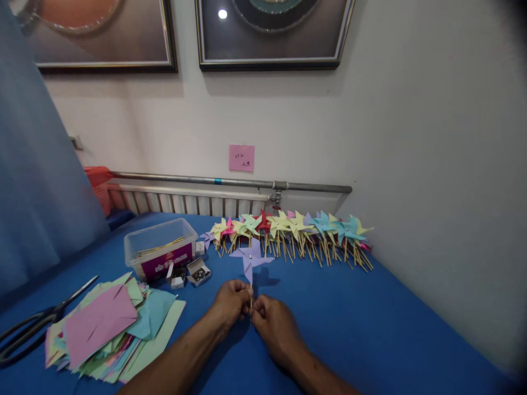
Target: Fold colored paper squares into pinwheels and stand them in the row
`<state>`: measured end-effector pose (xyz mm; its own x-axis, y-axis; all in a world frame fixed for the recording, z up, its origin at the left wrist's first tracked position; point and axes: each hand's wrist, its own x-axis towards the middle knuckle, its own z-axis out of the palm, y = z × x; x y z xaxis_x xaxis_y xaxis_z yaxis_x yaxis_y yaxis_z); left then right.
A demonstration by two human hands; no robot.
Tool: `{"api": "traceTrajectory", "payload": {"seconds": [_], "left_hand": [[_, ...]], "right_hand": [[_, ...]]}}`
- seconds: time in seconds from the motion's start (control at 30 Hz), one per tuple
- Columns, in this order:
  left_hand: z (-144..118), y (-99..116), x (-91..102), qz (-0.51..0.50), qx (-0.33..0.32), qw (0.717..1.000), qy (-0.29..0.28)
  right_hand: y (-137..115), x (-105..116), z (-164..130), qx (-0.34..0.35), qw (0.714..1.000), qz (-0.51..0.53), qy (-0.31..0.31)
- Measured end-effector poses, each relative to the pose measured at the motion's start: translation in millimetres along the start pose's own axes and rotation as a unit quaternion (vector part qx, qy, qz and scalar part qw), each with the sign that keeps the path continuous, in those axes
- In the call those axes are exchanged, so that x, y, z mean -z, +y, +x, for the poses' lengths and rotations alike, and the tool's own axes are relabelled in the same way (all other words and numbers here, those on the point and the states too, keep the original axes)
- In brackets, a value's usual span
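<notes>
Purple paper pinwheel sits dead centre of the frame, standing up on its thin wooden stick just above both hands. Left hand and right hand meet at the stick's lower end, fingers pinched shut on it, resting on the blue desk. Finished pinwheels line the wall behind; cut paper squares lie lower left.

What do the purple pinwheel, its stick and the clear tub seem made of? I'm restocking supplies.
Purple pinwheel: matte paper, folded flat. Its stick, pinched by left hand and right hand: pale, thin, probably wood or bamboo. Clear tub: translucent plastic.
</notes>
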<state>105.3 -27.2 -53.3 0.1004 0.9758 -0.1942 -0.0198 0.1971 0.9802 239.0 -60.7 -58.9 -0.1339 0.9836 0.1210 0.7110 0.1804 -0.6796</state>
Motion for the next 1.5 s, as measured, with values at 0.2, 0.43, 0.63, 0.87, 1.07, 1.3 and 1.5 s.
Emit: {"api": "traceTrajectory", "payload": {"seconds": [0.2,0.43,0.63,0.87,1.07,1.3,1.5], "left_hand": [[-1.9,1.5,-1.9,0.012,0.006,1.0,0.019],[-3.5,1.4,-7.2,0.057,0.024,0.998,0.017],[-3.8,2.5,-7.3,0.073,0.03,0.997,0.006],[-2.5,3.4,-7.3,0.089,0.043,0.995,0.0],[-3.3,4.8,-7.0,0.101,0.049,0.994,-0.003],[-2.3,0.9,-6.1,0.112,0.04,0.993,-0.012],[-0.6,-3.7,-5.3,0.101,0.032,0.994,-0.017]], "right_hand": [[4.9,3.6,8.4,-0.046,0.998,0.04,0.004],[30.4,41.0,68.7,-0.085,0.994,-0.05,0.056],[43.4,61.8,131.9,-0.104,0.982,-0.121,0.103],[49.0,56.4,155.4,-0.118,0.97,-0.182,0.108],[43.8,54.5,161.0,-0.129,0.962,-0.212,0.115],[40.1,53.7,161.2,-0.149,0.958,-0.22,0.108],[42.4,50.0,160.1,-0.142,0.961,-0.206,0.121]]}}
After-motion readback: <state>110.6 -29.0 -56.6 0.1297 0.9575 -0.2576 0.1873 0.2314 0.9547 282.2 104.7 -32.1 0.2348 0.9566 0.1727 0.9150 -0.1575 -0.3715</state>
